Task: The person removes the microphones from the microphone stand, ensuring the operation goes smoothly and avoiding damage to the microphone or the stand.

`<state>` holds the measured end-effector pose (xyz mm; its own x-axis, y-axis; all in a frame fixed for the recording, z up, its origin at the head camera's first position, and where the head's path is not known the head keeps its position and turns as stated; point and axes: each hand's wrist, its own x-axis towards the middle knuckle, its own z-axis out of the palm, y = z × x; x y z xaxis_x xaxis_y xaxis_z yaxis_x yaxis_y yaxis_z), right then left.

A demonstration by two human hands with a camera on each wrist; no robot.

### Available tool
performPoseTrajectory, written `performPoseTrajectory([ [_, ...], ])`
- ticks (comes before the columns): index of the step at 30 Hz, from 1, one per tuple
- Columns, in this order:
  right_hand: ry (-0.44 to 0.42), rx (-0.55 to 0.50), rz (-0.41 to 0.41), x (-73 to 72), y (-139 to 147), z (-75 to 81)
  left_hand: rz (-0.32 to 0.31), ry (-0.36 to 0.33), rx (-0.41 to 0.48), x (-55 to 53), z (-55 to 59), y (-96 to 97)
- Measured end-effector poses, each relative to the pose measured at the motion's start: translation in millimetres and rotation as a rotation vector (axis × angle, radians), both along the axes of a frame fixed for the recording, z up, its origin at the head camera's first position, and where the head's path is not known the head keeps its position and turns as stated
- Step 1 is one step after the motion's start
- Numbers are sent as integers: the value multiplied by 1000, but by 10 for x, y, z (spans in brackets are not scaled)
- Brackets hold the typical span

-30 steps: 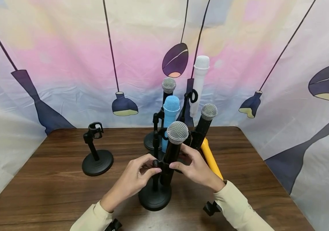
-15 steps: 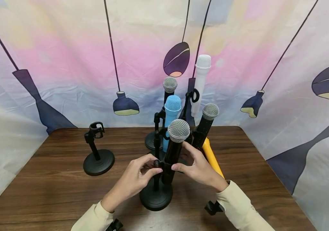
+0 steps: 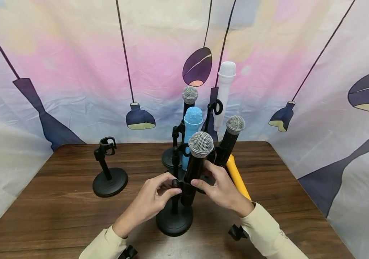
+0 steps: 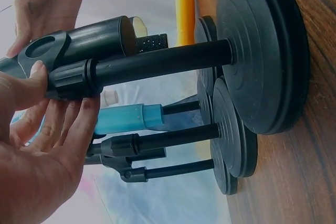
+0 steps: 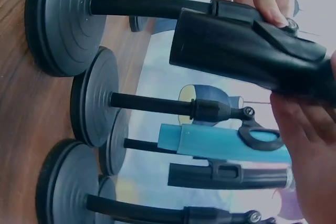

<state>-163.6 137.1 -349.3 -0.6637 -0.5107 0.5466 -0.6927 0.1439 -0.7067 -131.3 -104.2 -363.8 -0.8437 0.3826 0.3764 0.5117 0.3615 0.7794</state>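
Observation:
A black microphone [image 3: 193,169] with a silver mesh head sits in the clip of the nearest black desk stand [image 3: 174,222], leaning slightly. My left hand [image 3: 153,194] pinches the stand at its top joint with thumb and fingers, as the left wrist view also shows around the stand's collar [image 4: 73,80]. With my right hand [image 3: 220,187] I grip the microphone's body from the right, thumb in front and fingers behind. Seen from the right wrist, the microphone's lower end [image 5: 210,45] juts past the clip beside the post [image 5: 152,4].
Close behind stand a blue microphone [image 3: 191,127], a black one [image 3: 189,96], a white one [image 3: 224,91] and another black one [image 3: 227,145]. A yellow rod-like handle [image 3: 237,178] slants by my right wrist. At left is a stand with a vacant clip [image 3: 109,181].
The microphone in my right hand has risen slightly, its head a little higher than before, and my right thumb has moved up with it. My left hand stays at the joint.

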Motion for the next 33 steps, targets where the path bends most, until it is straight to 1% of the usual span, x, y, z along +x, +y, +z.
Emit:
performPoseTrajectory([
  [3, -92, -24, 38, -9, 19, -12, -3, 1, 6, 1, -6, 0],
  [5, -92, -16, 37, -19, 26, -8, -3, 4, 8, -4, -7, 6],
  [11, 76, 47, -9, -24, 0, 37, -2, 4, 7, -9, 5, 5],
  [13, 101, 58, -22, -23, -2, 38, -1, 4, 5, -8, 7, 2],
  [14, 99, 59, -23, -19, 1, 36, -1, 5, 5, -7, 7, 0],
  [16, 66, 46, -9, -11, 9, 23, -4, 5, 2, -3, 6, -2],
  [19, -26, 14, 25, -9, 22, -2, -13, 5, 1, -4, 3, -1],
  [21, -59, -10, 44, -16, 20, -17, -15, 6, 0, -5, 0, 0],
  [23, -21, -5, 36, -28, 10, -22, -16, 9, 2, -10, -1, 3],
  [26, 86, 11, -1, -37, -12, -9, -11, 16, 0, -15, -1, 3],
  [28, 144, 29, -29, -35, -20, 5, -9, 17, -1, -15, -1, 1],
  [30, 146, 39, -40, -28, -21, 19, -7, 17, -5, -14, -2, 1],
  [32, 116, 37, -33, -18, -15, 22, -8, 17, -7, -13, -3, 1],
  [33, 88, 31, -22, -14, -9, 20, -10, 16, -4, -14, -4, 2],
])
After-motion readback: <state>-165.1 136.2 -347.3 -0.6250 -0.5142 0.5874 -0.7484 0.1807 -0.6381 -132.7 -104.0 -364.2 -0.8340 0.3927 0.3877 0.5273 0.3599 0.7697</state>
